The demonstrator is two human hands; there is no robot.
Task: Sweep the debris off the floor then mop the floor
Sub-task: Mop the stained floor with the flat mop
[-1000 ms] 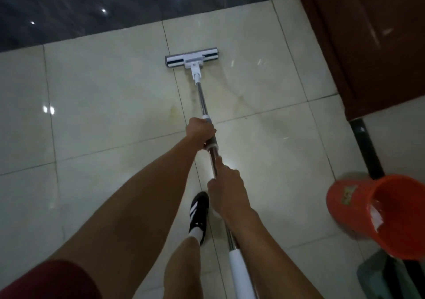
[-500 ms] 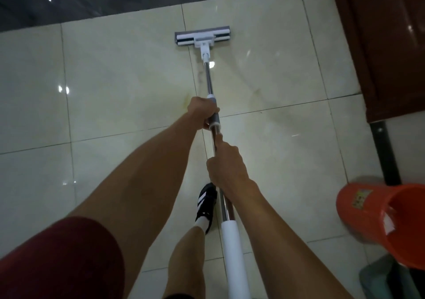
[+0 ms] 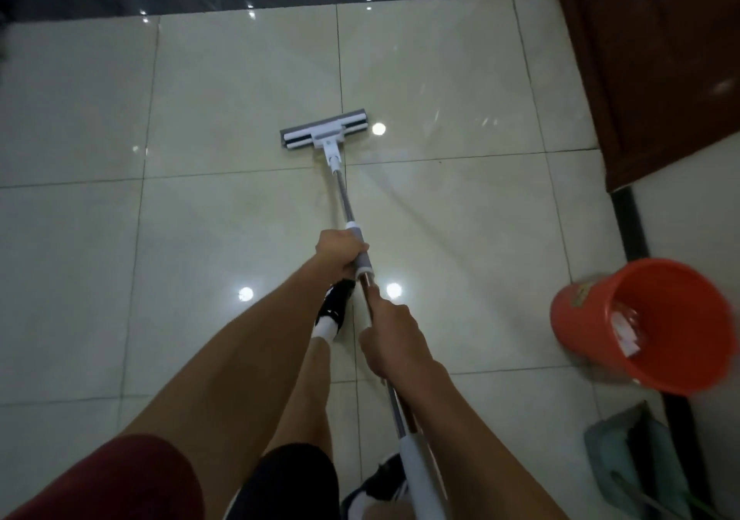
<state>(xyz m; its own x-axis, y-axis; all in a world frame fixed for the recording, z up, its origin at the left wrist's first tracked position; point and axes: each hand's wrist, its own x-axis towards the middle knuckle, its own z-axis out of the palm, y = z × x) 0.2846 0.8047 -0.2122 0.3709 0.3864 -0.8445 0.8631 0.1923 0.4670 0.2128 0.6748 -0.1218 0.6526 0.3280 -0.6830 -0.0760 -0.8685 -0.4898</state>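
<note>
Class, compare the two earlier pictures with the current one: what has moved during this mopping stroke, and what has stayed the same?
The mop head has come back toward the person, from near the dark floor strip to the middle of the cream tiles, and now sits slightly skewed. Nothing was taken hold of or let go: the left hand still grips the grey grip and the right hand the metal pole below it. The orange bucket remains at the right.
</note>
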